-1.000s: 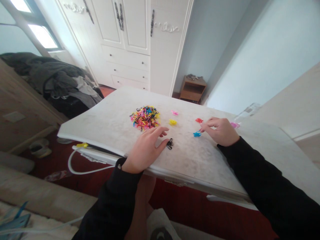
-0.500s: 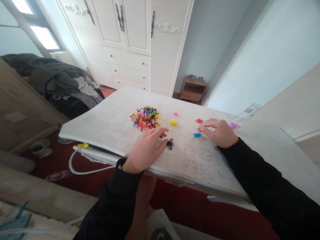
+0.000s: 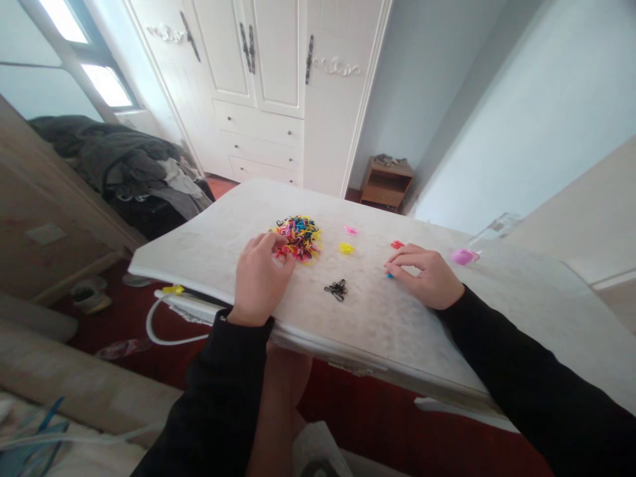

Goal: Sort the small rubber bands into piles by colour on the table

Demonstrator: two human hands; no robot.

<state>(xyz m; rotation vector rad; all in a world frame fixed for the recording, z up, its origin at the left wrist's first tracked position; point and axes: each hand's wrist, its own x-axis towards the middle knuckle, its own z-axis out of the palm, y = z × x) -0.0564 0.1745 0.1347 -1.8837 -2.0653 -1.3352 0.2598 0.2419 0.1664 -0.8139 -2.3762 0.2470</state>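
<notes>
On the table, a mixed pile of small coloured loop-shaped clips point(image 3: 304, 232) lies behind and beside my left hand point(image 3: 262, 275). That hand is at the pile's near left edge, its thumb and index finger curved with a gap between them. My right hand point(image 3: 424, 275) is over the small group of blue clips point(image 3: 390, 275), which its fingers mostly cover. Its thumb and fingertips are pinched together; whatever is between them is hidden. Just behind those fingers are red clips point(image 3: 397, 244). Between my hands lie black clips point(image 3: 337, 289), yellow clips point(image 3: 346, 248) and pink clips point(image 3: 350, 230).
A clear container with a pink part point(image 3: 465, 256) lies on the right of the white table point(image 3: 377, 344). White cable point(image 3: 152, 324) loops off the front left edge. Beyond stand a white wardrobe point(image 3: 278, 126), a small wooden cabinet point(image 3: 386, 182) and heaped clothes point(image 3: 134, 165).
My left hand has moved left from beside the black clips to the mixed pile. My right hand has come down slightly nearer, over the blue clips. The view has shifted a little.
</notes>
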